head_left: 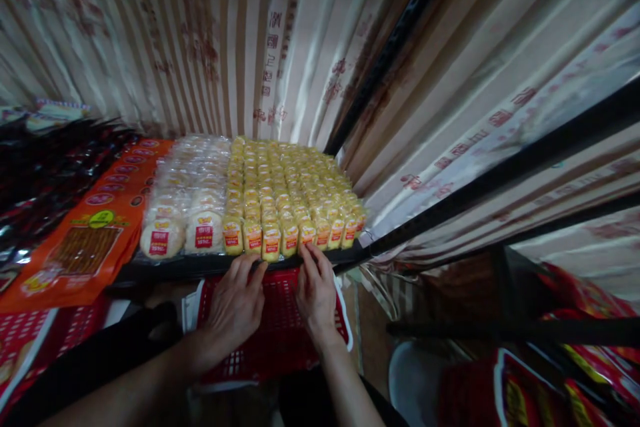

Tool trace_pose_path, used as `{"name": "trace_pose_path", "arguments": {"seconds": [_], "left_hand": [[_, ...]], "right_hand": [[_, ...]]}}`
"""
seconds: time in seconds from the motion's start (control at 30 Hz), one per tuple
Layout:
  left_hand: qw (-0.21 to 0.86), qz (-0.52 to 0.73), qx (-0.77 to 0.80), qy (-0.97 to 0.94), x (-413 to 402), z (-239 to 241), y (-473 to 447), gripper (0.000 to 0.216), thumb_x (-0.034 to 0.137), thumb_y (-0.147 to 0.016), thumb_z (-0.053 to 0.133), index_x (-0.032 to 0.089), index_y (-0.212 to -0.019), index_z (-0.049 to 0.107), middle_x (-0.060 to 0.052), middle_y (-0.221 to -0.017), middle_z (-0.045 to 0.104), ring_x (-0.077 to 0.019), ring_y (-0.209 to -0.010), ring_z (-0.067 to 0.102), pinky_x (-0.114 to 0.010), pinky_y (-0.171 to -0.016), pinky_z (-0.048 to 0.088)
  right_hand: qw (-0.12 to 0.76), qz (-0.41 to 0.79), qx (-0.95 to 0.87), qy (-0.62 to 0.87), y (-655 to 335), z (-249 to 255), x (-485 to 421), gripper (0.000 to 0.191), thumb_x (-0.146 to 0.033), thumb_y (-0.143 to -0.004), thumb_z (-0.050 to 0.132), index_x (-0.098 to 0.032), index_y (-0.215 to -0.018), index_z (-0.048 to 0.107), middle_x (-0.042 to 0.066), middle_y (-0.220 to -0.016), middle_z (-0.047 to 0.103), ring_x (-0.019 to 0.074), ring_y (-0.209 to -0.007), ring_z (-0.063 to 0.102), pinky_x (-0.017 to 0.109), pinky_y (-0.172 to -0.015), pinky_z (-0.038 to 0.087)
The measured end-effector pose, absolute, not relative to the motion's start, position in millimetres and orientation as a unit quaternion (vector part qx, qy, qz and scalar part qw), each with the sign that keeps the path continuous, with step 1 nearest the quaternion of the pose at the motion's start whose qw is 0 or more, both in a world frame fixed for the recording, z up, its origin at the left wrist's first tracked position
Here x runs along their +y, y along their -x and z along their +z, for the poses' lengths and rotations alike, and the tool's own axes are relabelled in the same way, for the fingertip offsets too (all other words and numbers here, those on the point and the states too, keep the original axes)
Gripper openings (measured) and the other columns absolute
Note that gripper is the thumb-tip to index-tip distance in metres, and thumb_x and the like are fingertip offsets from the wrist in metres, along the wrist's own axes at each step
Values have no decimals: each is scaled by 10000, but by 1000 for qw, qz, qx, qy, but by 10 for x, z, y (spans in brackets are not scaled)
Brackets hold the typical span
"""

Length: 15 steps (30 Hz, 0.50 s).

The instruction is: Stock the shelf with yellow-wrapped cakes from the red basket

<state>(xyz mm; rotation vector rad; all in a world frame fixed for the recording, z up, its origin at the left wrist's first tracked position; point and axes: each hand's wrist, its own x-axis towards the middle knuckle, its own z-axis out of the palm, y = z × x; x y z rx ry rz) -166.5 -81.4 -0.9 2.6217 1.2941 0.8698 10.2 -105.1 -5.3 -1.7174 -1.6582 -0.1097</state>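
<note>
Rows of small yellow wrapped snack packets [293,193] with red labels stand tightly packed on a dark shelf. My left hand [237,297] is at the shelf's front edge, its bent fingers apart and touching the lower front of the packets. On the right, my right hand [319,290] reaches up with fingers stretched against the front of a packet in the first row. Neither hand grasps anything that I can see. Left of the yellow rows are round white rice crackers [204,232] in clear wrappers, with red labels. Below my hands is a red plastic basket [283,307] with a white rim.
Orange snack bags [95,233] and dark shiny packets [50,180] lie farther left. Behind the shelf hangs a pleated, printed curtain [215,33]. Black metal bars [480,177] run along the right. A second basket of red packages [530,387] stands at the lower right.
</note>
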Motion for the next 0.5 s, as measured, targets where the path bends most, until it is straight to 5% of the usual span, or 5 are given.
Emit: {"name": "trace_pose_path", "arguments": {"seconds": [0.5], "left_hand": [[29, 280, 430, -858, -801, -21, 1717, 407, 74, -791, 420, 98, -1193, 479, -137, -1199, 462, -275, -1140, 418, -444, -973, 429]], "right_hand": [[387, -73, -634, 665, -53, 39, -976, 408, -169, -880, 393, -251, -1269, 485, 102, -1247, 477, 216, -1141, 464, 445, -938, 449]]}}
